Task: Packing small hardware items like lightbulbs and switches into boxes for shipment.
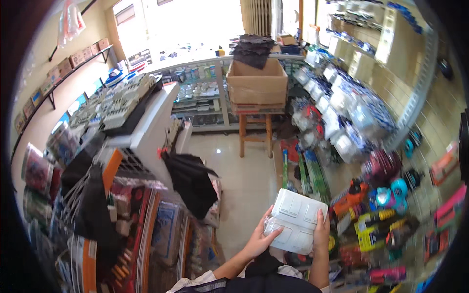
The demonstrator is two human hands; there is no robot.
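I hold a flat white rectangular block (296,220) in front of me. It looks like white plastic panels set side by side, with small grey slots on their faces, possibly wall switch plates in clear wrap; I cannot tell for sure. My left hand (264,238) grips its left edge, thumb lying across the face and fingers against the side. On the opposite edge my right hand (320,233) is closed, thumb toward the front. The block is tilted toward me, and its underside is hidden.
A cardboard box (256,88) with dark sheets on top rests on a wooden stool (255,128). Glass display cases (198,105) line the back. Packaged goods (347,115) and tools hang at the right. At left stand a white cabinet (151,136), a black bag (190,180) and racks.
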